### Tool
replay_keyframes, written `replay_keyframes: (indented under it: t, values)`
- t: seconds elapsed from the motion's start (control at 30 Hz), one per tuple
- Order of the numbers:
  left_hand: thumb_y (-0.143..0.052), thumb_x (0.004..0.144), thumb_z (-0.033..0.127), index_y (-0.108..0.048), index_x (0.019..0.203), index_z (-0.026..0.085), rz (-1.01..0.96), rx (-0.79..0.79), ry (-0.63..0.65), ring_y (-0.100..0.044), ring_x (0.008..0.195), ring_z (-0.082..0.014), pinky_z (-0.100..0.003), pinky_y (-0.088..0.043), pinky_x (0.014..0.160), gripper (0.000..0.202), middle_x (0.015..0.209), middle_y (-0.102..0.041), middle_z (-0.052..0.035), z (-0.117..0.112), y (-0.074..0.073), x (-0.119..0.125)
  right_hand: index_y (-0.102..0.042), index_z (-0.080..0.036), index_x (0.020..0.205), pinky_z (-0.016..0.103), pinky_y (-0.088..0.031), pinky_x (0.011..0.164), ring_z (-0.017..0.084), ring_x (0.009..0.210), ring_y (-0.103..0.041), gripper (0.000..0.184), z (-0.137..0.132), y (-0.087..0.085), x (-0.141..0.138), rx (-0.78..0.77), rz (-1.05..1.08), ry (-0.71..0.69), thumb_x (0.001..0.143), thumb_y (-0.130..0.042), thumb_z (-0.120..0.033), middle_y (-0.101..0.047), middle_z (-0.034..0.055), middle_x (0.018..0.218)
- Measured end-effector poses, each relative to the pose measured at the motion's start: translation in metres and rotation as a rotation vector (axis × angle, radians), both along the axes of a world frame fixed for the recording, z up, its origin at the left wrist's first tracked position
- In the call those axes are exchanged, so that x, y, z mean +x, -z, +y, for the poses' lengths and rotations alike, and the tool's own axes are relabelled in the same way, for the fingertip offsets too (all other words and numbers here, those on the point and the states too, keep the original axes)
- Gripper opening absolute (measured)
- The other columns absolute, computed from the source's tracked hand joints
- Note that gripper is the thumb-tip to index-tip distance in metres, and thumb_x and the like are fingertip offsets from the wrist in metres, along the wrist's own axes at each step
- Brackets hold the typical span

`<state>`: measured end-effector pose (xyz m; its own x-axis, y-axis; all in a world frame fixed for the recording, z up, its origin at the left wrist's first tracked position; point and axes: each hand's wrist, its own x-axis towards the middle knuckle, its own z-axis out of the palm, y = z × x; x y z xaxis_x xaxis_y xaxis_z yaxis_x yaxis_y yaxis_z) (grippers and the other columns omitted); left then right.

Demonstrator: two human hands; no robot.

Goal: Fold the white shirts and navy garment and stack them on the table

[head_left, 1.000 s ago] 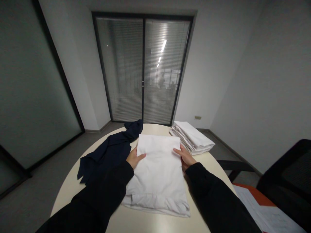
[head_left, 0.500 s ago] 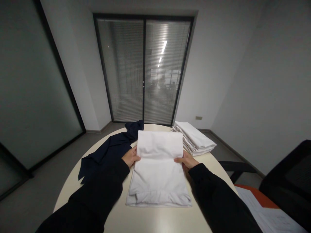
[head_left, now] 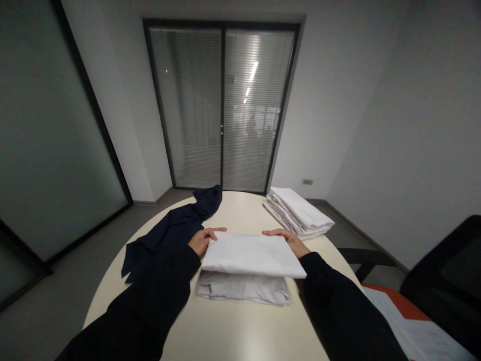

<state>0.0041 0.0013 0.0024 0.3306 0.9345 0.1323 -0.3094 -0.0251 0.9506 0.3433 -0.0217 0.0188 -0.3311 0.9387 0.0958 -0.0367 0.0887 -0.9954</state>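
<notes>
A white garment (head_left: 252, 253) lies folded over itself on the table in front of me, its upper layer slightly raised above the part beneath. At its far left corner my left hand (head_left: 203, 240) grips the folded edge, index finger stretched along the top. My right hand (head_left: 289, 240) holds the far right corner in the same way. The fingers under the cloth are hidden. Left of my left hand lies a crumpled dark navy garment (head_left: 169, 225). Beyond my right hand rests a stack of folded white cloth (head_left: 300, 213).
The round cream table (head_left: 240, 331) has a curved edge all around. To the right stand a black chair (head_left: 447, 281) and, on its seat, papers (head_left: 409, 326) with something orange-red. A glass door with blinds (head_left: 221, 105) is behind the table.
The far part of the white garment has been folded over toward me, making it much shorter. Both hands stay at its sides, now at the fold's far corners.
</notes>
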Motion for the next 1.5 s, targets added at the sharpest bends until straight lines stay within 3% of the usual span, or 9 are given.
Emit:
replay_keyframes:
  t: [0.17,0.4,0.53,0.67,0.93,1.07,1.2,1.33,1.5]
  values:
    - [-0.064,0.049,0.004,-0.042,0.055,0.019,-0.121,-0.123,0.022,-0.068,0.091,-0.0263,-0.029,-0.050,0.071,0.027,0.109,-0.071,-0.0069,-0.001,0.000,0.002,-0.064,-0.020,0.121,0.045,-0.050,0.092,0.026,0.096,-0.069,0.062,-0.009,0.009,-0.015,-0.042,-0.008,0.004,0.063,-0.082,-0.032,-0.072,0.0121,0.109]
    - [-0.072,0.059,0.027,-0.054,0.072,0.018,-0.152,-0.328,-0.011,-0.069,0.091,-0.0289,-0.038,-0.052,0.080,0.024,0.106,-0.071,-0.0129,0.006,0.002,0.003,-0.073,-0.017,0.105,0.043,-0.047,0.097,0.027,0.104,-0.066,0.039,-0.007,0.013,-0.015,0.105,-0.132,-0.027,0.072,-0.074,-0.037,-0.071,0.0121,0.111]
    - [-0.085,0.054,0.027,-0.058,0.113,0.017,0.035,-0.313,-0.056,-0.068,0.093,-0.0278,-0.040,-0.050,0.087,0.065,0.112,-0.068,-0.0149,0.006,0.005,0.001,-0.073,-0.016,0.086,0.039,-0.052,0.084,0.025,0.090,-0.069,0.025,-0.005,0.014,-0.015,0.042,-0.086,-0.007,0.067,-0.075,-0.033,-0.074,0.0088,0.094]
    - [-0.090,0.044,0.015,-0.046,0.135,0.018,0.176,-0.132,0.038,-0.063,0.104,-0.0277,-0.041,-0.047,0.091,0.101,0.132,-0.055,-0.0204,0.002,0.006,0.001,-0.051,-0.018,0.055,0.035,-0.052,0.074,0.025,0.089,-0.067,0.029,-0.003,0.012,-0.016,-0.019,0.025,-0.016,0.059,-0.078,-0.028,-0.073,0.0078,0.102]
    - [-0.061,0.056,0.010,-0.067,0.111,0.011,-0.257,-0.140,0.153,-0.060,0.111,-0.0300,-0.042,-0.042,0.099,0.055,0.122,-0.064,-0.0177,-0.005,-0.006,-0.002,-0.038,-0.019,0.053,0.041,-0.048,0.085,0.028,0.095,-0.066,0.041,-0.002,0.009,-0.009,-0.101,0.177,-0.025,0.055,-0.079,-0.021,-0.068,0.0075,0.113]
    - [-0.071,0.055,0.005,-0.064,0.116,0.014,-0.128,-0.132,0.168,-0.062,0.108,-0.0274,-0.037,-0.044,0.096,0.062,0.119,-0.066,-0.0149,-0.008,0.004,-0.001,-0.038,-0.019,0.052,0.042,-0.048,0.087,0.028,0.096,-0.066,0.044,0.000,0.010,-0.005,-0.103,0.191,-0.035,0.056,-0.082,-0.025,-0.068,0.0090,0.115]
    - [-0.084,0.055,0.016,-0.066,0.111,0.011,0.016,-0.085,0.129,-0.065,0.101,-0.0263,-0.034,-0.047,0.090,0.059,0.103,-0.072,-0.0142,-0.009,0.015,0.002,-0.060,-0.020,0.069,0.040,-0.050,0.083,0.028,0.100,-0.066,0.030,0.004,0.010,0.000,-0.071,0.108,0.010,0.059,-0.082,-0.037,-0.070,0.0104,0.114]
    - [-0.083,0.061,0.029,-0.067,0.110,0.014,0.098,-0.124,0.119,-0.069,0.076,-0.0202,-0.026,-0.051,0.064,0.054,0.092,-0.073,-0.0107,-0.009,0.015,-0.001,-0.070,-0.020,0.088,0.043,-0.047,0.091,0.028,0.100,-0.066,0.040,0.005,0.009,0.004,-0.076,-0.005,0.050,0.057,-0.084,-0.040,-0.072,0.0120,0.107]
    - [-0.077,0.063,0.027,-0.072,0.100,0.017,0.186,-0.172,0.087,-0.053,0.041,-0.0090,-0.017,-0.033,0.038,0.040,0.064,-0.068,-0.0011,-0.006,0.015,-0.003,-0.069,-0.017,0.068,0.046,-0.049,0.087,0.031,0.096,-0.068,0.036,0.006,0.014,0.007,-0.119,0.017,0.063,0.048,-0.087,-0.039,-0.072,0.0141,0.106]
